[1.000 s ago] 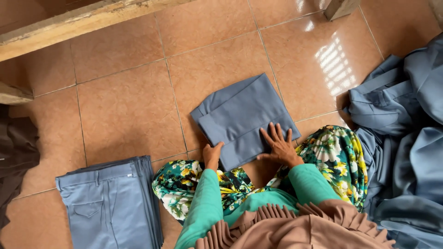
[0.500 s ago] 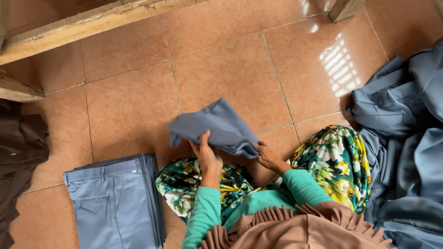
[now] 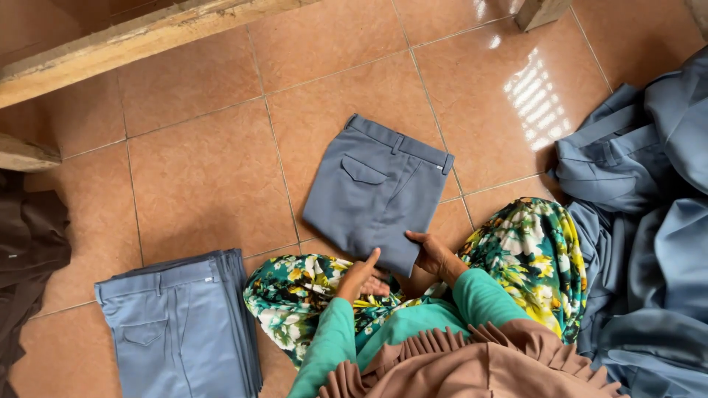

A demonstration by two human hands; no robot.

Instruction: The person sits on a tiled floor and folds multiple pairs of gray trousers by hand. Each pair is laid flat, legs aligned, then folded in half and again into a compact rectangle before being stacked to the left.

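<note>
A folded pair of grey-blue trousers (image 3: 376, 191) lies flat on the orange tiled floor, waistband and back pocket facing up, just beyond my knees. My right hand (image 3: 434, 254) grips its near right corner. My left hand (image 3: 359, 274) rests at the near edge with the thumb raised, touching or almost touching the cloth. Both arms wear green sleeves over a floral skirt (image 3: 531, 258).
A stack of folded grey-blue trousers (image 3: 177, 324) sits at my left. A loose heap of grey-blue garments (image 3: 641, 221) fills the right side. Dark brown cloth (image 3: 26, 250) lies at the far left. Wooden beams (image 3: 133, 37) cross the top, with a wooden post (image 3: 542, 11) at upper right.
The trousers were lifted off the floor, flipped over and laid down again, now with waistband and pocket showing. Both hands moved back to the near edge.
</note>
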